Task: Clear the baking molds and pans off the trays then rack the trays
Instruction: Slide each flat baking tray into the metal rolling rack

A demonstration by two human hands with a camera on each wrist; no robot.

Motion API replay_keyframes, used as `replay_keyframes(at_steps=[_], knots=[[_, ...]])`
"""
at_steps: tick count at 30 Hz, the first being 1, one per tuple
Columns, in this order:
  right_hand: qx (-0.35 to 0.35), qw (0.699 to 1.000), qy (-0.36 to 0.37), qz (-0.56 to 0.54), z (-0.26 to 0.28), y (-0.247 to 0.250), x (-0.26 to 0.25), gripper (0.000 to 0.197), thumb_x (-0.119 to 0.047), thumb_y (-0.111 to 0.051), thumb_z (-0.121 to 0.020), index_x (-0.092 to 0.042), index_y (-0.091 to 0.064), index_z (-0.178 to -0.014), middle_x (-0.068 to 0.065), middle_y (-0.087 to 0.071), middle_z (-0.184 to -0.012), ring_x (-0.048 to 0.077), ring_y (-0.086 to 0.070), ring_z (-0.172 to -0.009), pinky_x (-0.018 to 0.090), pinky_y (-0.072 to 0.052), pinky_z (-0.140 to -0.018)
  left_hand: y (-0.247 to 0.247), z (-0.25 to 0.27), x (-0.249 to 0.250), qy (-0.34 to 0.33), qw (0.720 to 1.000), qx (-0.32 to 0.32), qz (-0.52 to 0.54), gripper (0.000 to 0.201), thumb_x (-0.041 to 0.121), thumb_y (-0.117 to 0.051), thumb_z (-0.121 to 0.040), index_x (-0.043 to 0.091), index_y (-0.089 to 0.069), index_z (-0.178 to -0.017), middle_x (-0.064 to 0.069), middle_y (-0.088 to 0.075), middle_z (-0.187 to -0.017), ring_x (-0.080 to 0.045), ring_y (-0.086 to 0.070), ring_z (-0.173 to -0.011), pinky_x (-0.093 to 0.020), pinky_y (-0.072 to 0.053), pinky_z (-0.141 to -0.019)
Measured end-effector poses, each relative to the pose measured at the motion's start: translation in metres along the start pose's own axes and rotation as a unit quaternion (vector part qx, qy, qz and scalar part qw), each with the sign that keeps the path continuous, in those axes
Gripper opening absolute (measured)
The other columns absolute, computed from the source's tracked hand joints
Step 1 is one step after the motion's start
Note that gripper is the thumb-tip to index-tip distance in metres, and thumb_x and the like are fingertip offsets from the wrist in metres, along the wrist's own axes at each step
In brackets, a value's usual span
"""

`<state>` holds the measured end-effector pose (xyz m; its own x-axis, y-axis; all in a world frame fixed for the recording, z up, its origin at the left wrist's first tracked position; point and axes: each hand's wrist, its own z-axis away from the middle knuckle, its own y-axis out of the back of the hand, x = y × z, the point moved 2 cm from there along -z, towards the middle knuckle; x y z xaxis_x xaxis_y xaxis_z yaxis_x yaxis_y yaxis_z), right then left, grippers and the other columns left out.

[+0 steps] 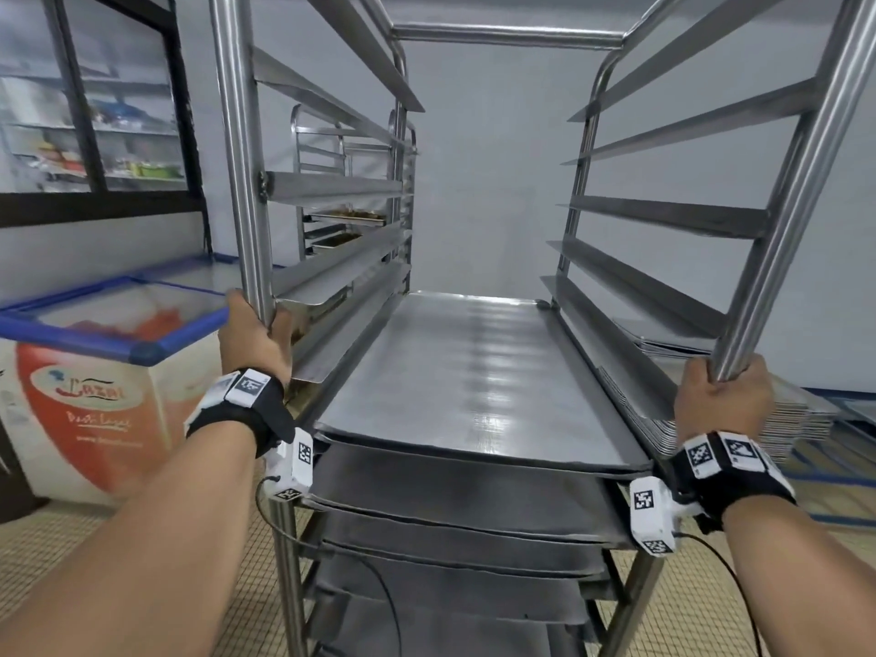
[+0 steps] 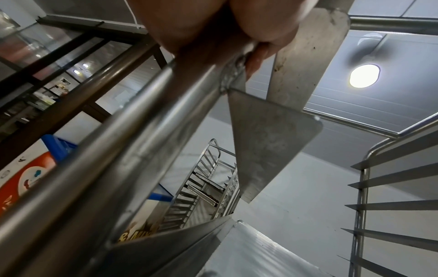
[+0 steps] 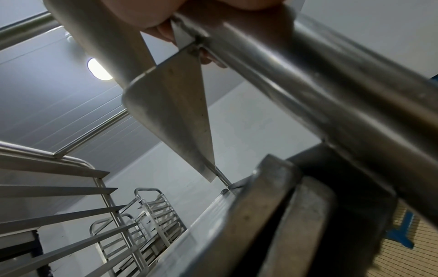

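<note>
A tall steel tray rack [image 1: 507, 37] stands right in front of me. Several flat metal trays sit on its lower runners; the top tray [image 1: 464, 372] is bare and shiny. My left hand [image 1: 258, 336] grips the rack's front left post [image 1: 241, 149]. My right hand [image 1: 723, 403] grips the front right post [image 1: 796, 192]. In the left wrist view my fingers [image 2: 257, 56] curl round the post [image 2: 132, 150] beside a runner [image 2: 267, 142]. In the right wrist view my fingers [image 3: 163, 30] wrap the post [image 3: 308, 75] in the same way. The upper runners are bare.
A chest freezer [image 1: 114, 386] with a blue-framed glass lid stands at the left. A second rack [image 1: 341, 192] holding a few trays is behind on the left. A stack of trays [image 1: 801, 422] lies low at the right. A glass-door cabinet [image 1: 90, 111] is at the far left.
</note>
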<state>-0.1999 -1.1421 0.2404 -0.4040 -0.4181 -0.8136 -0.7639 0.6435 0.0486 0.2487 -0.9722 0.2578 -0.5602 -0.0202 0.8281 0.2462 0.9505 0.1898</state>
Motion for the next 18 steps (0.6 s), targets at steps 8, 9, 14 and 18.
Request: replay_keyframes(at_steps=[8,9,14,18], knots=[[0.017,0.999,-0.013,0.037,-0.028,-0.080,0.010,0.026,-0.020,-0.058,-0.086,0.003,-0.060,-0.098,0.029,-0.063,-0.088,0.038,-0.060,-0.077,0.037,-0.043,-0.070,-0.062,-0.058,-0.020,-0.005,1.000,-0.001,-0.024,0.032,0.024,-0.056,-0.098,-0.001,-0.042,-0.113,-0.014,-0.052,-0.086,-0.030,-0.048,-0.073,-0.037,-0.035,-0.067],[0.019,0.999,-0.012,0.042,-0.031,-0.090,0.011,0.026,-0.019,-0.059,-0.086,0.003,-0.060,-0.100,0.029,-0.064,-0.089,0.039,-0.061,-0.079,0.038,-0.045,-0.072,-0.070,-0.066,-0.023,-0.005,1.000,-0.005,-0.027,0.030,0.023,-0.056,-0.098,0.001,-0.042,-0.112,-0.015,-0.055,-0.087,-0.032,-0.052,-0.074,-0.037,-0.036,-0.066],[0.038,0.998,-0.008,0.041,-0.043,-0.134,0.014,0.025,-0.019,-0.059,-0.087,0.003,-0.060,-0.100,0.030,-0.064,-0.089,0.040,-0.062,-0.079,0.040,-0.045,-0.073,-0.104,-0.099,-0.035,0.011,0.999,-0.023,-0.022,0.030,0.018,-0.057,-0.097,0.001,-0.042,-0.117,-0.021,-0.062,-0.100,-0.040,-0.061,-0.090,-0.037,-0.039,-0.071],[0.041,0.998,-0.004,0.057,-0.056,-0.168,0.021,0.020,-0.017,-0.058,-0.085,0.000,-0.061,-0.095,0.029,-0.063,-0.086,0.039,-0.062,-0.076,0.045,-0.048,-0.072,-0.134,-0.126,-0.046,0.003,0.999,-0.045,-0.016,0.032,0.021,-0.057,-0.097,0.004,-0.042,-0.119,-0.023,-0.064,-0.110,-0.042,-0.063,-0.097,-0.041,-0.045,-0.076]])
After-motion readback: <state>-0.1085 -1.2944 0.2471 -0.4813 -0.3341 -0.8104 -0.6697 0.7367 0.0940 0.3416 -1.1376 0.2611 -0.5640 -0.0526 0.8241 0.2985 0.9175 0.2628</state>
